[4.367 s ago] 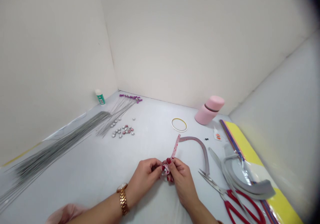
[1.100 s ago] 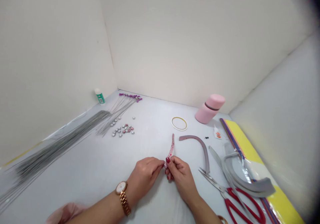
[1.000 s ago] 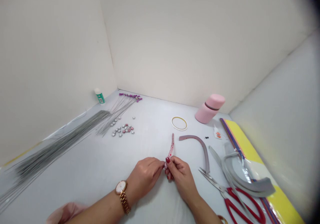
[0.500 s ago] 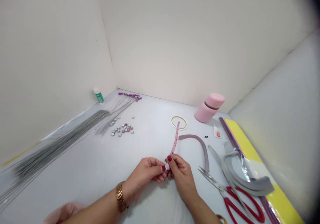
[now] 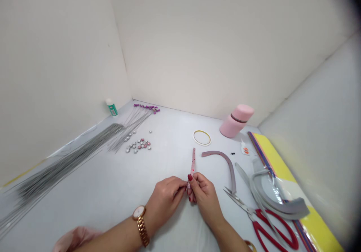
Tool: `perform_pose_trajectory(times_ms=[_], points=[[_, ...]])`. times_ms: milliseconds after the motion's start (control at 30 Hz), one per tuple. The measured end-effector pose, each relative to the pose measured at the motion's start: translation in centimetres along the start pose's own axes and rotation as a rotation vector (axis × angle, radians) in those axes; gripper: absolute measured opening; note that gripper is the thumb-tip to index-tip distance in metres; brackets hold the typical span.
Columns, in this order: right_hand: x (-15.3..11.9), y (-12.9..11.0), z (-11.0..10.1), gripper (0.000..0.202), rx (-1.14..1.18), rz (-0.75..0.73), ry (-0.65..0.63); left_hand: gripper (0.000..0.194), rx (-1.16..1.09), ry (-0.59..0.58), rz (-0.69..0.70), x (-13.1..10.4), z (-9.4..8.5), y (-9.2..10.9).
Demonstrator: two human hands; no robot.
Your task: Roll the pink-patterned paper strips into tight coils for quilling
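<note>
A pink paper strip (image 5: 193, 160) with small red hearts stands up from between my hands, its free end pointing away from me. My right hand (image 5: 205, 196) pinches the strip's folded lower end between thumb and fingers. From the other side, my left hand (image 5: 168, 196), with a gold watch on its wrist, closes its fingertips on that same end. The folded part is mostly covered by my fingers. To the left lie several small folded paper stars (image 5: 138, 145), silver and pink. A curved greyish-mauve strip (image 5: 225, 161) rests just right of my right hand.
Red-handled scissors (image 5: 255, 214) lie at the right, beside curled grey strips (image 5: 282, 207) and a stack of coloured sheets (image 5: 266, 147). Behind are a tape ring (image 5: 202, 138), pink bottle (image 5: 236, 121) and small glue bottle (image 5: 244, 148). Wires (image 5: 67, 160) and a green-white tube (image 5: 112, 107) are left.
My left hand has rolled over, bringing the watch face into view. Less of the heart strip sticks out, and its free end has swung left and nearer, away from the tape ring.
</note>
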State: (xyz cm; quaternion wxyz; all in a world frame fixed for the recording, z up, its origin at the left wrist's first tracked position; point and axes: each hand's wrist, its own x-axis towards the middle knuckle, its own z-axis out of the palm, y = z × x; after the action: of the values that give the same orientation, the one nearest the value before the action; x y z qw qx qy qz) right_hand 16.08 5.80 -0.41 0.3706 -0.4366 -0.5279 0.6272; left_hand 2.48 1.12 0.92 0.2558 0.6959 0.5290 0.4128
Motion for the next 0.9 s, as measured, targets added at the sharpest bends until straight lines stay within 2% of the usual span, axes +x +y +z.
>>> perform_pose_trajectory(times_ms=[100, 167, 267, 400, 500, 600, 700, 800, 900], points=[[0.0, -0.1, 0.1, 0.03, -0.013, -0.009, 0.01, 0.019, 0.039, 0.011, 0.035, 0.0, 0.1, -0.1], [-0.2, -0.2, 0.2, 0.03, -0.051, -0.018, 0.011, 0.019, 0.003, 0.02, -0.022, 0.1, 0.1, 0.0], [-0.4, -0.3, 0.2, 0.029, -0.139, -0.053, 0.021, 0.017, -0.154, 0.033, -0.233, 0.3, 0.3, 0.1], [-0.7, -0.3, 0.1, 0.029, -0.302, -0.163, 0.068, 0.01, -0.547, 0.002, -0.553, 0.8, 0.4, 0.0], [-0.8, -0.2, 0.0, 0.03, -0.32, -0.223, 0.094, 0.008, -0.743, -0.057, -0.669, 1.1, 0.2, -0.1], [-0.7, -0.3, 0.2, 0.029, -0.216, -0.17, 0.085, 0.009, -0.858, -0.124, -0.708, 1.2, 0.0, 0.0], [-0.4, -0.4, 0.3, 0.03, -0.087, -0.062, 0.037, 0.009, -0.877, -0.133, -0.702, 1.1, -0.1, 0.1], [-0.3, -0.3, 0.2, 0.03, -0.046, -0.016, 0.001, 0.008, -0.734, -0.076, -0.63, 1.0, 0.0, 0.0], [-0.3, -0.2, 0.1, 0.031, -0.104, -0.08, 0.03, 0.014, -0.531, -0.07, -0.485, 0.9, -0.1, 0.1]])
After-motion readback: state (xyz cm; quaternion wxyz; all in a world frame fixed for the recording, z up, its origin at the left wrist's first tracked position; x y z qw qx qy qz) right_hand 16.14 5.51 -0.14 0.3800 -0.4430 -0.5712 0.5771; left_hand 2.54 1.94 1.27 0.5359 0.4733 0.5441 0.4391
